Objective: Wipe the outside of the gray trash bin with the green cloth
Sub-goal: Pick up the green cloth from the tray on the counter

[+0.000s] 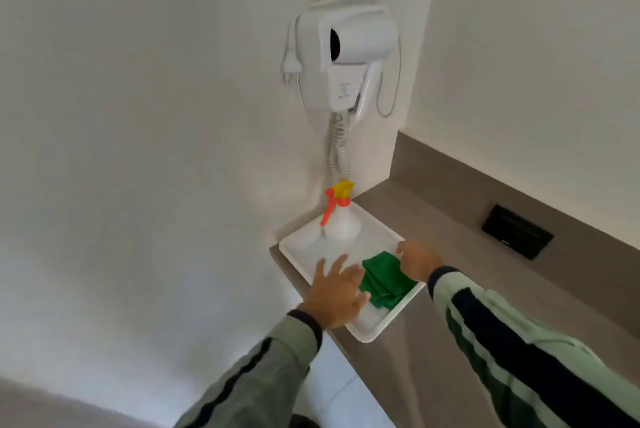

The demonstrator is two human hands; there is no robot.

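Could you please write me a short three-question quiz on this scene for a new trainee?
1. True or false: the green cloth lies in the white tray.
2. Which thing stands at the tray's far end? A) spray bottle B) mug C) soap bar
3. Fill in: the white appliance mounted on the wall above the tray is a ____.

Key
1. True. The right hand is at the cloth's far corner; the left hand is spread open beside it.
2. A, the spray bottle with the orange trigger.
3. Hair dryer.
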